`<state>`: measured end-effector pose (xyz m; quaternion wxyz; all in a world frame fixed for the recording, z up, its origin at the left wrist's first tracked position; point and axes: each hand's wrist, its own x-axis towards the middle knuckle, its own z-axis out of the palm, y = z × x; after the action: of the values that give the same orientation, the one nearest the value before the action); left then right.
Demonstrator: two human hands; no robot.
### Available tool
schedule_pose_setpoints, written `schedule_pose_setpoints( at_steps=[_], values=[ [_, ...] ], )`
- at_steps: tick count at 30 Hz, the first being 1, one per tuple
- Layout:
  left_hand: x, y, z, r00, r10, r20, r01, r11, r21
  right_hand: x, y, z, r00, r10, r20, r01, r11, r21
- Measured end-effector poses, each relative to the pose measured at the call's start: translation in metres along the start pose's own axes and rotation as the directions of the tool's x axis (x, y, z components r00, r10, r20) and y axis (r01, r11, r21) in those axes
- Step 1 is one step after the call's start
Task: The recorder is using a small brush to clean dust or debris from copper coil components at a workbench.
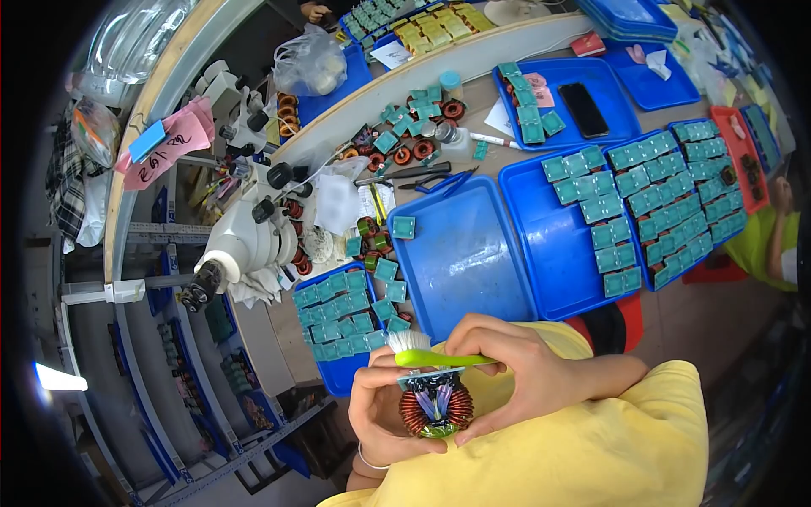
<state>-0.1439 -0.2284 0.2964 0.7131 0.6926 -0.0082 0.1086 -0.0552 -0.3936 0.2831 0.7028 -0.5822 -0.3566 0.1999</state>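
My left hand point(378, 414) is closed around the side of a toroidal coil point(456, 409) wound with copper-red wire, in front of my chest. A teal plate tops the coil, pale purple strands show in its middle, and its lower rim is green. My right hand point(536, 365) grips a lime-green brush point(439, 359) by its handle. The brush lies level just above the teal plate, its white bristles pointing up at the left end. The right thumb reaches down beside the coil's lower right; I cannot tell whether it presses on it.
A blue tray point(460, 275) holding one teal-topped piece lies ahead. Trays of teal-topped coils stand left point(331, 378) and right point(541, 228). Pliers point(446, 181), loose coils and a white microscope point(241, 224) are beyond. A phone point(583, 110) rests in a far tray. Another person's arm point(777, 228) shows far right.
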Motion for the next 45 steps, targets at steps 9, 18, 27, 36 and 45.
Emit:
schedule_pose_setpoints(
  at_steps=[9,18,27,36,45],
  values=[
    [0.003,0.001,0.000,1.000,0.015,0.016,-0.017,0.996,0.089,0.002,-0.004,-0.006,0.999,-0.020,-0.030,0.019,0.999,-0.034],
    [-0.004,-0.001,0.006,0.989,-0.062,-0.133,0.082,0.985,0.152,0.000,-0.003,-0.008,0.994,-0.086,-0.066,0.081,0.994,-0.068],
    [0.009,0.002,-0.005,0.990,0.140,0.034,-0.136,0.831,0.539,-0.016,-0.009,-0.033,0.988,-0.141,-0.057,0.110,0.923,-0.369],
    [0.014,0.006,0.000,0.940,0.339,0.029,-0.235,0.585,0.776,-0.025,-0.006,-0.027,0.993,-0.004,0.117,0.058,0.884,-0.464],
    [0.015,-0.003,0.003,0.920,0.392,0.014,-0.252,0.562,0.788,-0.023,-0.008,-0.023,0.961,0.240,0.140,-0.151,0.875,-0.459]
  ],
)
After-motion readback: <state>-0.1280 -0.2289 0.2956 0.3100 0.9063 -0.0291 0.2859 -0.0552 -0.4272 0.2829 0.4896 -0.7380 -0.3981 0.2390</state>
